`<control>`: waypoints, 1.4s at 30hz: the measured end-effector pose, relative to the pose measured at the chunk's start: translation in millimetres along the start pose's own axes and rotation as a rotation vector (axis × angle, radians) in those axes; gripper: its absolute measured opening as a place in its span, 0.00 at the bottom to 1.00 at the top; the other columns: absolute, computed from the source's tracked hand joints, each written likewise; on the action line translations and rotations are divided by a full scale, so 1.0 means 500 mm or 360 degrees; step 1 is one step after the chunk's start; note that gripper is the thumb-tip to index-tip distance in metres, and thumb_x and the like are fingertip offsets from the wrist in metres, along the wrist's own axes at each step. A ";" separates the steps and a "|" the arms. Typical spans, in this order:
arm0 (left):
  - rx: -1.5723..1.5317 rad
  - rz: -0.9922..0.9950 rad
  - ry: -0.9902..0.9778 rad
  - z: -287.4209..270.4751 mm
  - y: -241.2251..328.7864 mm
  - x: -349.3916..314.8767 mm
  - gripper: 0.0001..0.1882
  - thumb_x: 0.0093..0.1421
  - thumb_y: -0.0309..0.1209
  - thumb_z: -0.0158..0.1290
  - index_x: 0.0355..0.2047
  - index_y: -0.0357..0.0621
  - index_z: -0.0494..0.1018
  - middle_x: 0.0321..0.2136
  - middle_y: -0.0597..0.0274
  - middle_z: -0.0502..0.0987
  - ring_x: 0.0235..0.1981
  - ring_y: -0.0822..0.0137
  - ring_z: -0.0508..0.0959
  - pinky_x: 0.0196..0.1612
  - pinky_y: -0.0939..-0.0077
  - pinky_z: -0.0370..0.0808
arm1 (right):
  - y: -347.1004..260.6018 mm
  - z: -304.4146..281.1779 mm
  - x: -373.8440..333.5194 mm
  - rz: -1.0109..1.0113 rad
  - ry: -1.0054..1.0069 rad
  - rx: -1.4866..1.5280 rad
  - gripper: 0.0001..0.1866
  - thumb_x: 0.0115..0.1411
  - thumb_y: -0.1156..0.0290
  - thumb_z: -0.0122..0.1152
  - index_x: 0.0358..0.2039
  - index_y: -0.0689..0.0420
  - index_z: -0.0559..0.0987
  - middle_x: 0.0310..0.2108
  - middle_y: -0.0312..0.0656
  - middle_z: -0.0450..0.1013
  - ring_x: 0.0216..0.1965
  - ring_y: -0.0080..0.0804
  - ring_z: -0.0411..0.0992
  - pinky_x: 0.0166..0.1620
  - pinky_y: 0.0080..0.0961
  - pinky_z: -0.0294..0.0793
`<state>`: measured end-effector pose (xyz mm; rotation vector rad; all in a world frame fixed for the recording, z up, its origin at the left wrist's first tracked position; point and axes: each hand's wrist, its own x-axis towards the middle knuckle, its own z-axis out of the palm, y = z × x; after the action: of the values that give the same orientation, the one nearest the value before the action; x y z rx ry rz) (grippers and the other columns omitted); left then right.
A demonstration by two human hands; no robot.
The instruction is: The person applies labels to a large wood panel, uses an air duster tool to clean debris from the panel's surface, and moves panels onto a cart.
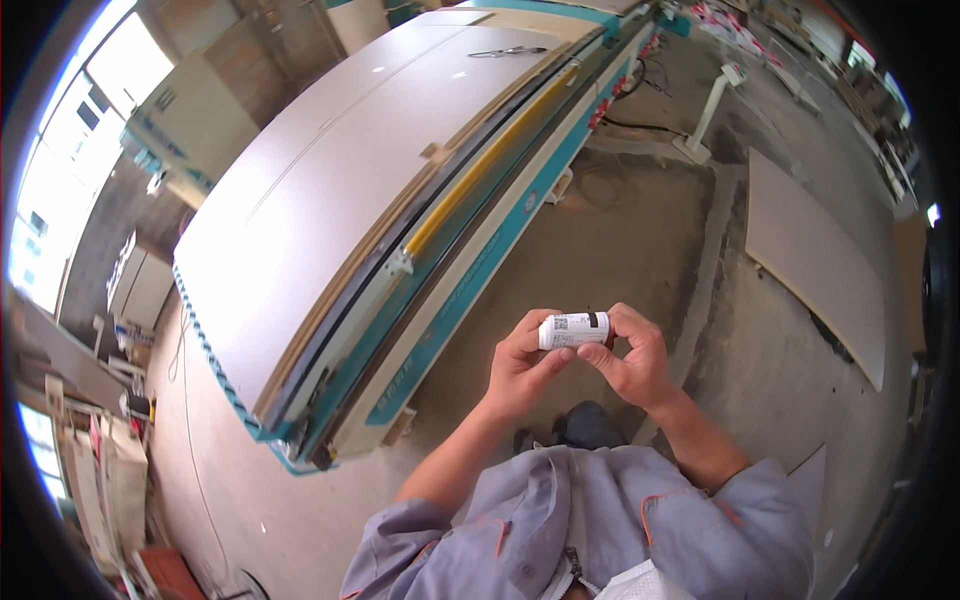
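In front of my body I hold a small white cylinder point(574, 331) sideways between both hands. A square printed code, small print and a black patch show on its white surface; whether it is a bottle or a roll I cannot tell. My left hand point(518, 362) closes around its left end, with the thumb along the lower side. My right hand point(637, 362) grips the right end, its thumb pressed near the lower middle. The fingers behind the cylinder are partly hidden.
Left of my hands stretches a long machine table point(430, 365) with a teal and cream side. Large pale panels point(330, 170) lie on it, a yellow bar point(490, 160) along its edge. A board point(810, 260) lies on the floor at right, near a pale post point(712, 110).
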<state>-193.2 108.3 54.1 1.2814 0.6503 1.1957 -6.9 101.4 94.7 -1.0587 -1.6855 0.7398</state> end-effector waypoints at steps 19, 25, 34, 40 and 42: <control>0.0385 0.0162 -0.0089 -0.489 -0.199 1.034 0.10 0.61 0.26 0.54 0.43 0.42 0.76 0.52 0.58 0.66 0.54 0.64 0.67 0.56 0.70 0.64 | 0.580 0.021 1.110 0.0045 -0.0570 0.0310 0.05 0.49 0.81 0.63 0.29 0.62 0.80 0.33 0.42 0.78 0.35 0.30 0.76 0.43 0.24 0.74; 0.0141 0.0219 0.0020 -0.665 -0.291 1.292 0.12 0.60 0.26 0.53 0.44 0.42 0.76 0.52 0.58 0.66 0.55 0.63 0.66 0.57 0.69 0.64 | 0.735 0.088 1.412 0.0344 -0.0800 0.0351 0.03 0.54 0.79 0.61 0.29 0.63 0.79 0.34 0.42 0.78 0.38 0.25 0.74 0.45 0.23 0.73; 0.0318 0.0109 0.0518 -0.874 -0.319 1.545 0.15 0.59 0.21 0.51 0.46 0.42 0.75 0.52 0.58 0.69 0.53 0.62 0.70 0.56 0.68 0.67 | 0.892 0.223 1.802 0.0651 -0.1322 0.0771 0.08 0.56 0.77 0.60 0.36 0.64 0.78 0.39 0.41 0.75 0.41 0.26 0.72 0.48 0.24 0.71; 0.0337 0.0171 0.1043 -0.965 -0.351 1.645 0.10 0.61 0.22 0.52 0.42 0.43 0.77 0.50 0.61 0.69 0.47 0.65 0.72 0.48 0.72 0.71 | 0.969 0.361 1.983 0.0003 -0.1482 0.0348 0.11 0.51 0.76 0.65 0.37 0.61 0.81 0.34 0.39 0.79 0.37 0.25 0.75 0.45 0.22 0.72; 0.0449 0.0142 0.1150 -0.985 -0.359 1.683 0.10 0.61 0.21 0.52 0.41 0.43 0.77 0.50 0.62 0.69 0.47 0.66 0.72 0.47 0.72 0.72 | 1.020 0.393 2.034 0.0195 -0.1521 0.0555 0.09 0.52 0.76 0.64 0.36 0.63 0.82 0.31 0.40 0.79 0.35 0.25 0.75 0.42 0.22 0.73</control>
<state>-317.9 1088.0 -33.1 1.0929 1.3318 1.7008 -183.6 1239.7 13.9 -0.5694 -2.1415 1.7357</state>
